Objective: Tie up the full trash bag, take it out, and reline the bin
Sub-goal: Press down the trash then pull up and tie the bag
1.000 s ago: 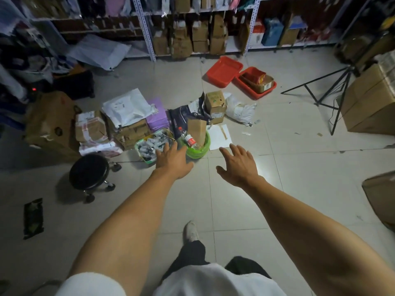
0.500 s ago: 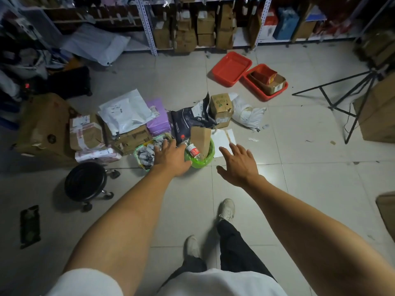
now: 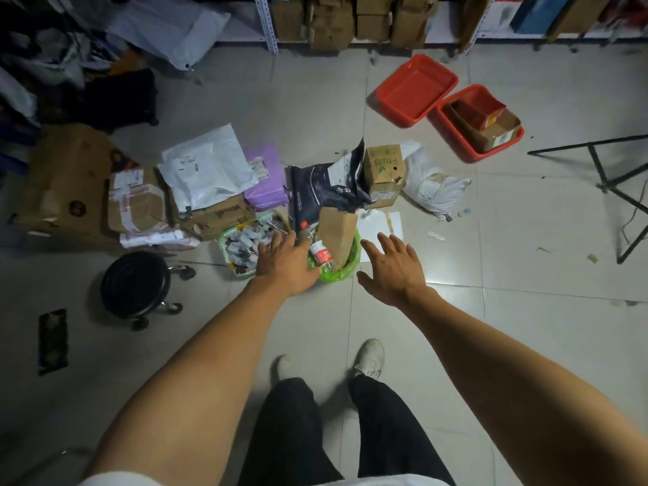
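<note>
both open, empty hands, left hand and right hand, should grab the green plastic trash bag rim evenly.

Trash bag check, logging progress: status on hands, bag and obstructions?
Left hand open, over green bag rim. Right hand open, beside it, holding nothing. Bag untied, brown paper bag and bottle sticking out.

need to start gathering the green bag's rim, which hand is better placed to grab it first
Probably left. The left hand already overlaps the near-left rim of the green bag, fingers spread. The right hand hovers open beside the bin over bare floor.
</note>
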`<state>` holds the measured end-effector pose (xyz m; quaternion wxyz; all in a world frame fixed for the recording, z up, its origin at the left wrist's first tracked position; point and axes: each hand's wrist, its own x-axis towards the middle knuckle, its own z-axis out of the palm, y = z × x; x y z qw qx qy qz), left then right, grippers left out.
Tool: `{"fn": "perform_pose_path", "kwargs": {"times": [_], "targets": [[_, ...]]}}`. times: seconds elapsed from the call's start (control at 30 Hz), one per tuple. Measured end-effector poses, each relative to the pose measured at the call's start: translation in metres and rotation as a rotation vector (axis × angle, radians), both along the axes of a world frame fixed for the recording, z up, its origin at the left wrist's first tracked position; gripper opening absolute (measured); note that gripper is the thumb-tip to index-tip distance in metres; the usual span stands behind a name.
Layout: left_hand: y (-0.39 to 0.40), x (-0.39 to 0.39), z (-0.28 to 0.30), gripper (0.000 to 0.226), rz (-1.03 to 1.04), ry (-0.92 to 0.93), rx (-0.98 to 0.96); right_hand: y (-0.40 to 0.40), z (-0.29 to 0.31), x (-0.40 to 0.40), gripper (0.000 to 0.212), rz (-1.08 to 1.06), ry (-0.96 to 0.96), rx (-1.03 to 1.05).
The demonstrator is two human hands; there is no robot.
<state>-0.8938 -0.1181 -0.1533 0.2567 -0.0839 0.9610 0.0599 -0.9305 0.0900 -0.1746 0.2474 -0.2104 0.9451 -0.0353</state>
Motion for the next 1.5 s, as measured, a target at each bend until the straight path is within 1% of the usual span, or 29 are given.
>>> {"fn": "perform_pose_path", "kwargs": {"times": [0.17,0.27,0.33,0.47,0.6,0.67,0.73,0.87,0.93,1.0,1.1,1.2,1.33,1.4,1.5], "targets": [[-0.012,-0.036,-0.05,0.076,0.007,-0.037,0.015,-0.005,-0.05,-0.028,0.071,-0.036,-0.045,0.012],[-0.023,-0.052,-0.091,0.07,0.002,-0.04,0.031,-0.012,-0.089,-0.041,0.071,-0.046,-0.075,0.021],[-0.031,-0.06,-0.122,0.071,-0.003,-0.043,0.034,-0.02,-0.12,-0.049,0.071,-0.051,-0.091,0.025],[-0.045,-0.077,-0.201,0.07,-0.026,-0.062,0.022,-0.039,-0.197,-0.062,0.07,-0.049,-0.086,0.017],[-0.054,-0.091,-0.296,0.067,-0.048,-0.016,0.022,-0.056,-0.292,-0.071,0.07,-0.086,-0.089,0.0],[-0.056,-0.095,-0.341,0.069,-0.094,0.002,0.011,-0.063,-0.337,-0.076,0.071,-0.105,-0.074,-0.015],[-0.058,-0.098,-0.382,0.073,-0.133,0.013,0.007,-0.069,-0.377,-0.081,0.071,-0.112,-0.044,-0.029],[-0.063,-0.104,-0.454,0.078,-0.083,0.106,0.041,-0.082,-0.445,-0.094,0.074,-0.114,0.032,-0.055],[-0.068,-0.109,-0.484,0.08,-0.081,0.148,0.061,-0.09,-0.476,-0.1,0.075,-0.097,0.103,-0.079],[-0.074,-0.116,-0.509,0.08,-0.142,0.173,0.059,-0.097,-0.501,-0.105,0.075,-0.086,0.169,-0.115],[-0.079,-0.126,-0.537,0.079,-0.214,0.292,0.091,-0.103,-0.529,-0.111,0.072,-0.088,0.216,-0.173],[-0.081,-0.13,-0.562,0.08,-0.229,0.389,0.155,-0.104,-0.551,-0.107,0.066,-0.077,0.293,-0.25],[-0.087,-0.135,-0.589,0.078,-0.279,0.52,0.193,-0.104,-0.579,-0.101,0.067,-0.032,0.345,-0.277],[-0.09,-0.135,-0.598,0.078,-0.305,0.555,0.193,-0.105,-0.589,-0.099,0.066,-0.039,0.378,-0.283],[-0.091,-0.133,-0.599,0.078,-0.307,0.544,0.169,-0.107,-0.591,-0.096,0.062,-0.059,0.416,-0.292]]}}
